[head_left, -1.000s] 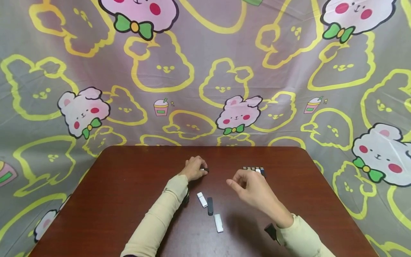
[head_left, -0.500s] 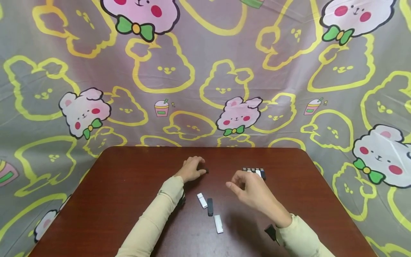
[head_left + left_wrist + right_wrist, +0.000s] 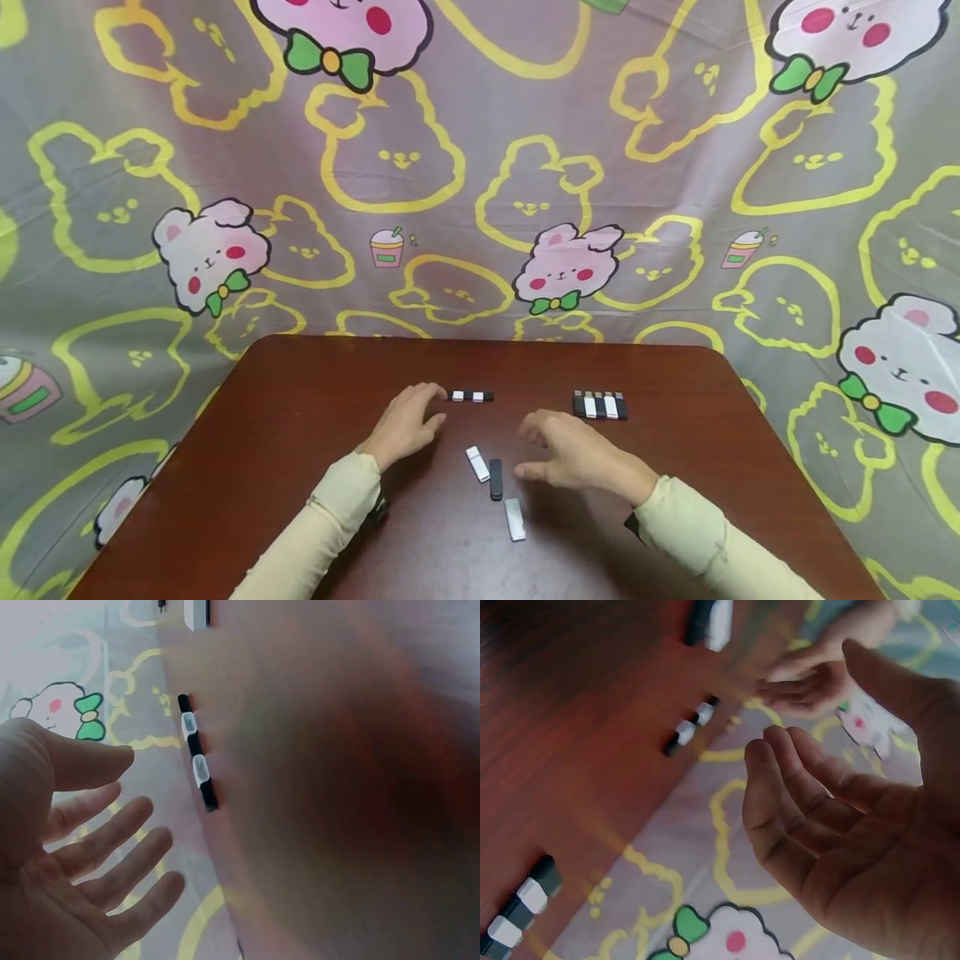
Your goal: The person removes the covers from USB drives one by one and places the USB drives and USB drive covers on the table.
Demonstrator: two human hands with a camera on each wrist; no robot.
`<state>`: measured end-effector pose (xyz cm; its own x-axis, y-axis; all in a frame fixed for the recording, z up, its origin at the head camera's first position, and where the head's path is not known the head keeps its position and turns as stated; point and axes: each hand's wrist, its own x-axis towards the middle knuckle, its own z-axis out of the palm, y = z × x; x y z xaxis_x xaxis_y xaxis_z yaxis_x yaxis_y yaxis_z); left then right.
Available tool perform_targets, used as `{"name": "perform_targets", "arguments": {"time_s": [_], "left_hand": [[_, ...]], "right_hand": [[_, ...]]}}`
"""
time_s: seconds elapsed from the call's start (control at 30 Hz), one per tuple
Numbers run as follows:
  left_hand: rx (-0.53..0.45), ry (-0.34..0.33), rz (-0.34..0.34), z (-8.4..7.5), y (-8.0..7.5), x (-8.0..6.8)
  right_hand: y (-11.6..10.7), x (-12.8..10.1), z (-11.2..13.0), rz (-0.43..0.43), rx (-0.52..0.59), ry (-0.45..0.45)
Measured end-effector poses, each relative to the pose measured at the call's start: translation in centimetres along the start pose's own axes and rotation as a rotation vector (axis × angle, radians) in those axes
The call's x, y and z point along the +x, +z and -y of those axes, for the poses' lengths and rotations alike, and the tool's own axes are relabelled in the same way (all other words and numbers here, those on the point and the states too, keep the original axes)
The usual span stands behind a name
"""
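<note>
Both our hands hover empty over the tabletop, fingers loosely spread. Our left hand sits just beside a black-and-white strip. Our right hand hangs near three loose pieces: white, black, white. Another row of pieces lies farther right.
</note>
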<state>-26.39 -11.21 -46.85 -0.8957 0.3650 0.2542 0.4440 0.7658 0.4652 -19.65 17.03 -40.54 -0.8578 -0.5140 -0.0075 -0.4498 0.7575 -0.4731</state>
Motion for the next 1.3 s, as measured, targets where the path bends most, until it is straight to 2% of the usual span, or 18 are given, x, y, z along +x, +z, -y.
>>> {"name": "perform_targets", "arguments": {"time_s": [0.23,0.5,0.73,0.9,1.17,1.3], "left_hand": [[-0.075,-0.037,0.021,-0.7,-1.8,-3.2],[-0.124,-0.044,0.044,-1.4,-2.1,-5.5],[-0.158,-0.058,0.079,-1.9,-2.2,-6.3],[-0.152,-0.041,0.093,-1.8,-2.0,-6.4],[-0.154,-0.015,0.094,-1.8,-1.9,-6.6],[-0.163,-0.012,0.101,-2.1,-2.0,-6.4]], "right_hand": [[1.8,0.8,-1.0,0.125,-0.195,-0.112],[4.3,0.6,-1.8,0.226,-0.234,-0.178],[5.4,0.3,-2.1,0.187,-0.272,-0.226],[5.8,0.1,-2.4,0.175,-0.257,-0.269],[6.0,0.0,-2.6,0.093,-0.328,-0.371],[5.9,-0.1,-2.9,0.078,-0.333,-0.365]]}}
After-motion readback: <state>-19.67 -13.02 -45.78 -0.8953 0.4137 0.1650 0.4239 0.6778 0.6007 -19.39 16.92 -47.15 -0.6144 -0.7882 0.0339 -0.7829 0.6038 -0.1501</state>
